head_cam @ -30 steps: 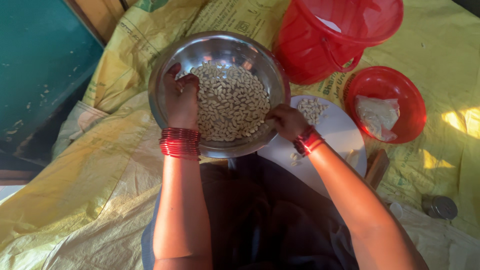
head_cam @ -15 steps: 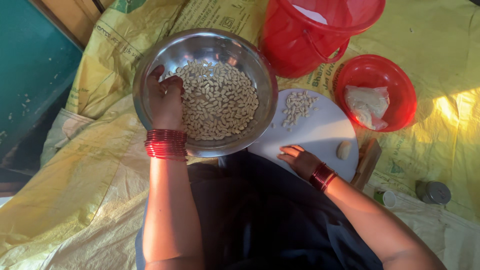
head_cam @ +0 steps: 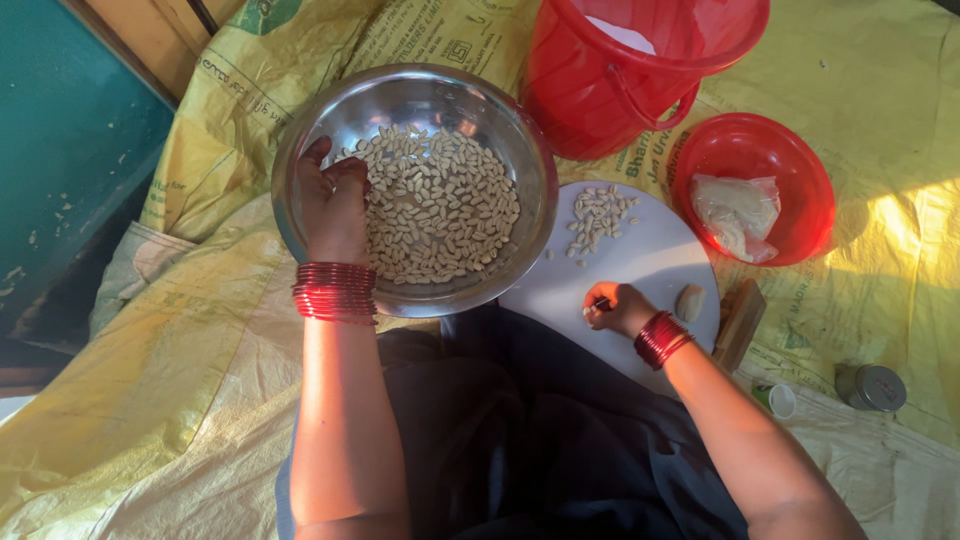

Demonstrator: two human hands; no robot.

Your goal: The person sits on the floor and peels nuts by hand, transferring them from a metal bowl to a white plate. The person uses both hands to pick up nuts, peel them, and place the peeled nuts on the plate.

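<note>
The person sits on the floor with a steel bowl (head_cam: pixel 415 185) in front of them, at about eleven o'clock from their lap, and it is well filled with pale shelled nuts (head_cam: pixel 440 205). The left hand (head_cam: pixel 335 205) is down inside the bowl at its nine o'clock side, fingers curled in on themselves against the edge of the heap, seemingly gathered on a few nuts, though I cannot tell how many it holds. A stack of red bangles (head_cam: pixel 335 292) sits on that wrist, lying over the bowl's near rim. The right hand (head_cam: pixel 620 308) rests on a round white board (head_cam: pixel 650 260) that lies just beside the bowl at its four o'clock, partly tucked under the rim; the fingers are pinched shut on something small and thin, too small to make out. Red bangles circle that wrist too. A small scatter of nuts (head_cam: pixel 598 215) lies at the board's twelve o'clock, and a pale lump (head_cam: pixel 690 302) sits at the right hand's three o'clock, close by. A red bucket (head_cam: pixel 625 75) stands at the bowl's two o'clock, touching or nearly so. A shallow red bowl (head_cam: pixel 755 185) holding a crumpled clear bag (head_cam: pixel 738 212) lies at the board's two o'clock. Everything rests on yellow sacking (head_cam: pixel 140 400).
</note>
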